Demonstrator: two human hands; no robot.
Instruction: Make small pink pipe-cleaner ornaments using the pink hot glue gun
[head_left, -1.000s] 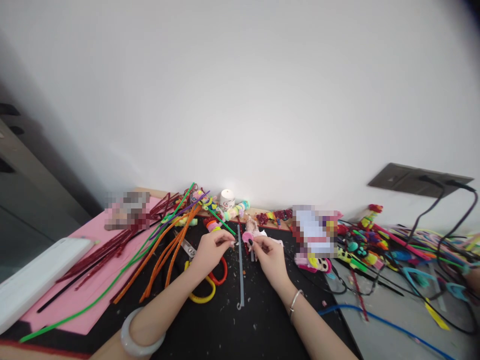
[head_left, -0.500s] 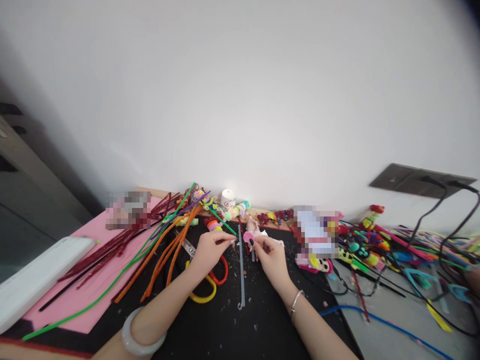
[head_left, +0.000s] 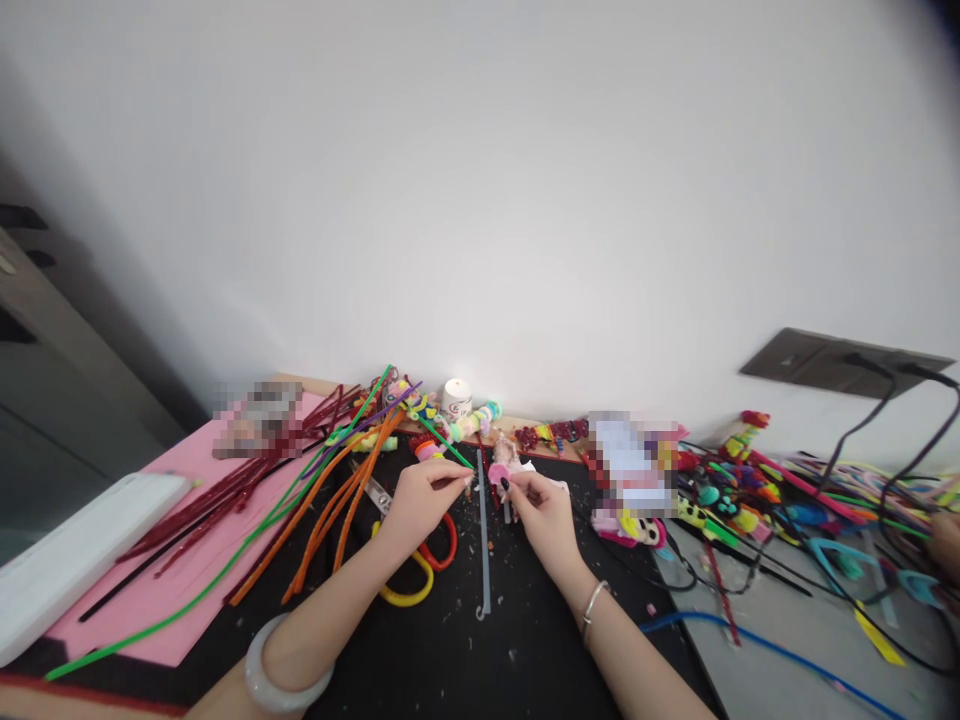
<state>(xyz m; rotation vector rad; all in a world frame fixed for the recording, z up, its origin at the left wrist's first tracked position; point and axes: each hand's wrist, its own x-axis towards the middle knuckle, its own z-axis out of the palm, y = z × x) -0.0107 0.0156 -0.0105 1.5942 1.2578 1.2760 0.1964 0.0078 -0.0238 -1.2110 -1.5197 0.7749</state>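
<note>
My left hand [head_left: 426, 505] is closed in a pinch above the black mat [head_left: 480, 665], and whatever sits between its fingertips is too small to make out. A green pipe cleaner [head_left: 448, 445] slants down to just behind those fingertips. My right hand [head_left: 541, 508] pinches a small round pink piece [head_left: 498, 474]; a dark oval shows at its fingertips. Pale pink fuzzy material [head_left: 507, 452] lies right behind that hand. Between both hands a translucent glue stick [head_left: 482, 540] lies lengthwise on the mat. Scissors [head_left: 409, 590] with yellow and red handles rest by my left wrist.
Orange pipe cleaners [head_left: 319, 530] and dark red ones [head_left: 225, 500] spread leftward over pink paper [head_left: 184, 610]. A white box [head_left: 90, 560] stands at far left. A white paper roll [head_left: 456, 397] is by the wall. Cables [head_left: 847, 430], a blue pipe cleaner [head_left: 780, 640] and a person's hand [head_left: 946, 542] are right.
Both of my hands stay almost still in their pinches. The pink piece at my right fingertips has turned slightly. The other person's hand at the right edge has come further into view.
</note>
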